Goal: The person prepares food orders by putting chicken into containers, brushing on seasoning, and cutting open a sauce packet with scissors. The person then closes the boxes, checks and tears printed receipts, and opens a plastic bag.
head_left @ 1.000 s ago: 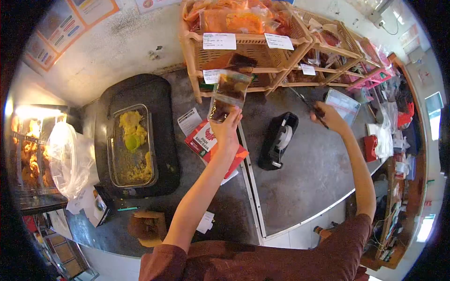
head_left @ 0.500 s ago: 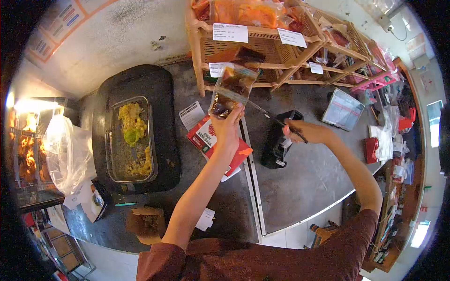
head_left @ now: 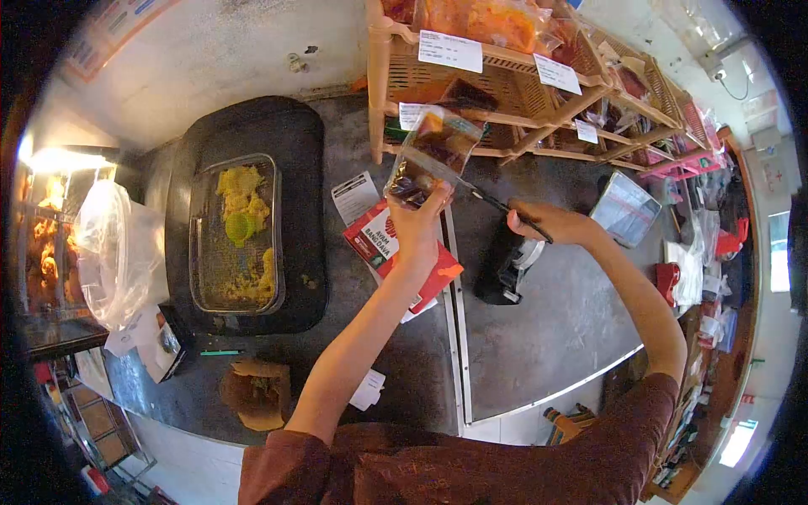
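My left hand [head_left: 418, 225] is closed on the lower end of a joined strip of clear sachets [head_left: 439, 141] filled with dark brown sauce. It holds the strip up over a red and white box [head_left: 376, 240] lying on the counter. My right hand [head_left: 551, 222] grips a pair of dark-handled scissors [head_left: 498, 203]. The blades reach left to the seam between the two sachets, just above my left fingers. Whether the blades are open or closed on the seam is hard to make out. Below my right hand stands a black device [head_left: 502, 273] with something white in it.
A tan plastic rack [head_left: 379, 76] with labelled, bagged food stands behind. To the left, a glass dish [head_left: 195, 290] holds yellow crumbs and a green scoop [head_left: 241, 227]. A brown paper bag [head_left: 257, 396] sits near the front edge. A clear container [head_left: 624, 209] lies right.
The view has shifted, so the rack and counter items appear farther right. The scissors still meet the seam, and both hands keep their hold.
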Demonstrator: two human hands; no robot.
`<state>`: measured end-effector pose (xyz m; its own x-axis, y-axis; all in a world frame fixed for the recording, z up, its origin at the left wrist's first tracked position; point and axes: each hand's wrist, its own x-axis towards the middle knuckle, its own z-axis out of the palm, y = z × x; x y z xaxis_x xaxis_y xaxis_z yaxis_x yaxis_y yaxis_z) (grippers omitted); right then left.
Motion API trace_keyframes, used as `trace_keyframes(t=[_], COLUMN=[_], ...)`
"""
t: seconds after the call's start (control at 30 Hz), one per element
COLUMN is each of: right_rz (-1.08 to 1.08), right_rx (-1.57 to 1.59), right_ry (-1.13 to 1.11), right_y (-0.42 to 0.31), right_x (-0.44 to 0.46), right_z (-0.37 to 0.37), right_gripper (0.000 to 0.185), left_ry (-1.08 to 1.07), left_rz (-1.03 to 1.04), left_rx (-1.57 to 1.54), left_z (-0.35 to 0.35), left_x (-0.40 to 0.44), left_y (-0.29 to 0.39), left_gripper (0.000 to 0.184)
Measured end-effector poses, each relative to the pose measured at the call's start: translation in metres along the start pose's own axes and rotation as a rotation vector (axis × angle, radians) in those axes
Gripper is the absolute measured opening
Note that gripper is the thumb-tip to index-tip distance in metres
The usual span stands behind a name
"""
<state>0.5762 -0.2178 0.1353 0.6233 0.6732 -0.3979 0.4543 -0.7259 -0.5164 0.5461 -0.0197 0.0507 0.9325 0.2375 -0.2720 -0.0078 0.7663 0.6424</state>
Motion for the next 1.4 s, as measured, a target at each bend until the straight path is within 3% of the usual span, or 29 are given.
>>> trace_keyframes(t=[0.13, 0.23, 0.33, 0.43, 0.53, 0.73, 0.83, 0.93, 1.4], right_rz=[0.108, 0.098, 0.03, -0.008, 0.166, 0.218, 0.103, 0.191, 0.193], right_rx=[-0.084, -0.056, -0.04, -0.016, 0.096, 0.321, 0.234, 0.207, 0.174], right_ry=[-0.074, 0.01, 0.017, 0.006, -0.126, -0.224, -0.146, -0.169, -0.144], right_y=[-0.003, -0.011, -0.003, -0.007, -0.014, -0.005, -0.005, -0.02, -0.027], right_x=[0.005, 0.004, 0.011, 0.015, 0.011, 0.0, 0.0, 0.003, 0.011], right_z=[-0.005, -0.005, -0.007, -0.009, -0.011, -0.009, -0.006, -0.011, -0.01], right_gripper=[0.048, 0.055, 0.05, 0.064, 0.066, 0.051, 0.069, 0.069, 0.07], left_ry=[0.002, 0.022, 0.01, -0.039, -0.022, -0.06, -0.093, -0.077, -0.14], left_rz=[-0.005, 0.017, 0.035, -0.007, -0.017, -0.012, -0.049, -0.088, -0.08], left_rx=[-0.001, 0.012, 0.028, 0.021, 0.022, -0.005, 0.0, -0.048, -0.008], left_z=[0.001, -0.001, -0.004, -0.008, -0.006, -0.006, -0.007, -0.009, -0.012], left_x=[-0.001, 0.001, 0.003, 0.005, 0.005, 0.004, 0.001, 0.003, 0.007], left_y=[0.0, -0.004, -0.003, 0.001, 0.003, 0.009, 0.011, 0.007, 0.011], left_gripper=[0.052, 0.054, 0.05, 0.045, 0.04, 0.041, 0.04, 0.05, 0.042])
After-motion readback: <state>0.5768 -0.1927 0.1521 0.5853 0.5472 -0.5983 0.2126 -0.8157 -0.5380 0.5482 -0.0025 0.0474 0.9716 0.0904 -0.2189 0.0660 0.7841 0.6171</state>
